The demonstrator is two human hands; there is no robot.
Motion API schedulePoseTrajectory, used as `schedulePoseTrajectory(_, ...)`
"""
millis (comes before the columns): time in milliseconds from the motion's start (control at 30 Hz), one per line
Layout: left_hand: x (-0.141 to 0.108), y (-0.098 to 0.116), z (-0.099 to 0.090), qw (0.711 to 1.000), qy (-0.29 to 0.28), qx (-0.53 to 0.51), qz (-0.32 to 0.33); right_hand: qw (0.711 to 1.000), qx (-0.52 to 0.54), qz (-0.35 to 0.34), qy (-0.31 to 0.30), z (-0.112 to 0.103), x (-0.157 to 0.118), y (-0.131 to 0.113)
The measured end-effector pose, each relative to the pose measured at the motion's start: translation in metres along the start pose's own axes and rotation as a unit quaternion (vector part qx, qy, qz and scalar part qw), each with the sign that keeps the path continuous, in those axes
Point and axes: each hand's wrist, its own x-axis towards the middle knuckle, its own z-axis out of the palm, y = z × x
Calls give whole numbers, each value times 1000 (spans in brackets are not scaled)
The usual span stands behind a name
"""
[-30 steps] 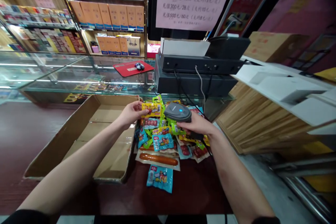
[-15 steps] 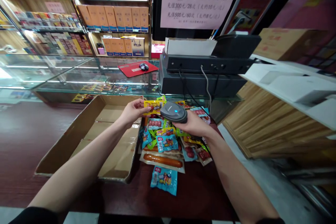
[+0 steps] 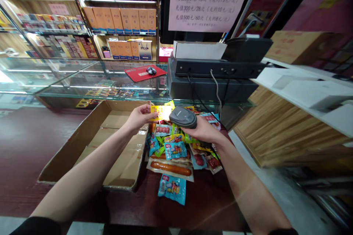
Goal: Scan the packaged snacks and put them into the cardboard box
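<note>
Between its fingertips my left hand point(image 3: 140, 118) pinches a small yellow snack packet point(image 3: 159, 113), brightly lit at its right end. My right hand point(image 3: 202, 129) is wrapped round a dark grey handheld scanner point(image 3: 182, 116), whose head faces the packet at very close range. Beneath both hands lies a heap of wrapped snacks, among them a blue packet point(image 3: 175, 150) and a long sausage in clear wrap point(image 3: 171, 168). Another blue packet point(image 3: 172, 189) rests apart at the heap's near side. Left of the heap stands a cardboard tray point(image 3: 129, 185), partly hidden by my left forearm.
A glass counter point(image 3: 110, 77) runs behind the table, bearing a red mat point(image 3: 138, 74) with a mouse point(image 3: 151, 70). Black stacked devices point(image 3: 212, 89) with hanging cables stand behind the heap. At the right is a wood-panelled counter point(image 3: 286, 125); shelves of boxes fill the back.
Bright light now falls on the yellow packet, and the blue light on top of the scanner no longer shows. Both hands have stayed nearly in place.
</note>
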Motion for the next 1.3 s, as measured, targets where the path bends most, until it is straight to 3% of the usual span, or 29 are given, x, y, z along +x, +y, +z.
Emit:
schedulePoseTrajectory(267,1,1,-2,1000,0,-7,10,1000,-6,7,-12,0,1,-3)
schedulePoseTrajectory(433,-7,16,-12,998,48,-10,33,999,-33,6,-18,-1,0,-5)
schedulePoseTrajectory(533,-14,30,-37,995,75,8,61,999,-43,8,-21,-1,0,-10)
schedulePoseTrajectory(733,-43,44,-105,977,164,119,63,1000,-24,-19,-4,-2,-2,-21)
schedulePoseTrajectory(833,-53,43,-120,962,208,167,62,1000,-19,-3,-12,-5,-4,-22)
schedulePoseTrajectory(967,-50,41,-105,962,205,166,67,1000,-16,9,-16,-12,-6,-20)
schedulePoseTrajectory(1133,-20,30,-49,964,132,213,87,999,-23,44,-2,-28,-9,-15)
schedulePoseTrajectory(1300,29,8,3,929,33,355,100,997,2,75,7,-43,-14,-10)
